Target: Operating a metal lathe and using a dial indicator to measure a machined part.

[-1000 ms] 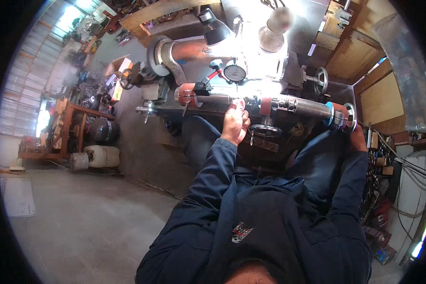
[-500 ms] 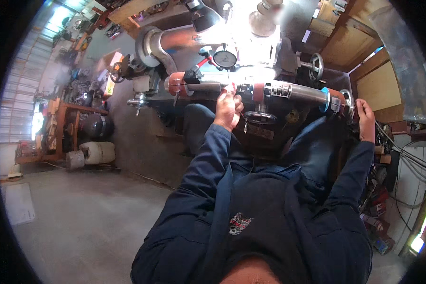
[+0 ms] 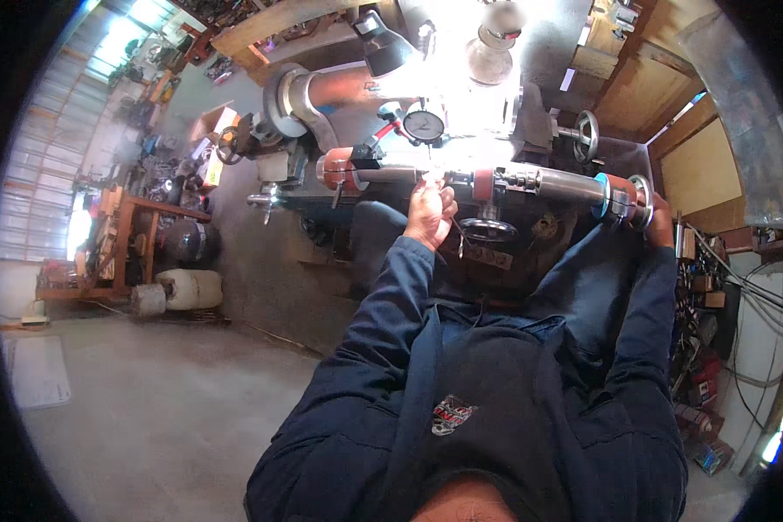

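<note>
In front of me, a metal bar assembly with a steel shaft [image 3: 567,186] runs crosswise through orange-red collars [image 3: 345,169]. My left hand [image 3: 432,209] is closed in a pinch at the middle of this shaft, in bright glare; what lies between the fingertips is washed out. A thin metal piece [image 3: 461,244] dangles beside that hand. Just above the fingers stands a round dial indicator [image 3: 424,126] on a red-and-black arm [image 3: 384,132]. At the right end, my right hand [image 3: 661,224] grips the rim of a metal handwheel [image 3: 642,202], its fingers partly hidden behind it.
Below the shaft sits a second handwheel [image 3: 488,230], close to my knees. Another handwheel [image 3: 586,137] stands farther back on the right. A black lamp head [image 3: 383,45] hangs over the machine. Cables [image 3: 739,278] run along the right, and a white container [image 3: 191,289] lies at left.
My right hand has shifted lower and inward, partly behind the handwheel. The left hand keeps its pinch at the shaft. The whole view has moved slightly.
</note>
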The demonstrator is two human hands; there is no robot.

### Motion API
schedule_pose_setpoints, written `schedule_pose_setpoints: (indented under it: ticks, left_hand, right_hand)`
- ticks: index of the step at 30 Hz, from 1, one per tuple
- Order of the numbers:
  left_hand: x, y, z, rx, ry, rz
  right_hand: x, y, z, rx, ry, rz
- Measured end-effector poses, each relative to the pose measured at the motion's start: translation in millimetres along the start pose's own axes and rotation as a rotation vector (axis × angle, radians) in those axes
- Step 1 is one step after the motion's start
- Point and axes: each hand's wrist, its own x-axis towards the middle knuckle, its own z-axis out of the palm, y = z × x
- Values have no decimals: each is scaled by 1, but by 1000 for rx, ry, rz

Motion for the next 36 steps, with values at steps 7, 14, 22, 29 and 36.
schedule_pose_setpoints:
  ticks: [7, 14, 22, 29, 36]
  left_hand:
    - [-1, 3, 0, 18, 46, -15]
    - [0, 3, -2, -28, 50, -25]
    - [0, 4, -5, -29, 39, -45]
    - [5, -1, -10, -59, 1, -39]
    - [10, -3, -19, -52, -12, -66]
  right_hand:
    - [-57, 1, -12, -359, 12, 33]
    - [-62, -93, -9, -241, 73, -16]
    - [-1, -61, -1, -238, 129, -25]
    - [1, -32, 6, 56, -88, 5]
    - [-37, -17, -8, -271, -181, -15]
